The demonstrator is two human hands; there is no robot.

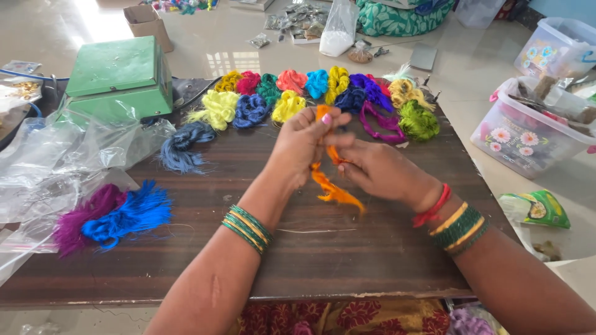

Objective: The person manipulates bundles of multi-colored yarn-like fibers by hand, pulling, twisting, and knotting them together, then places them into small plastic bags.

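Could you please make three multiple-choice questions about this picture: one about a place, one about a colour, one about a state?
1. Where does the green box stand?
A. at the far left of the wooden table
B. at the near right corner
C. on the floor at the right

2. What colour is the thread bundle held in the hands?
A. purple
B. orange
C. white

3. How is that bundle held?
A. it lies loose on the table
B. only the right hand grips it
C. the left hand and the right hand both grip it, above the table

Answers:
1 A, the box sits far left, beside clear plastic bags.
2 B, the strands are bright orange.
3 C, fingers of both hands pinch it and its tail hangs down.
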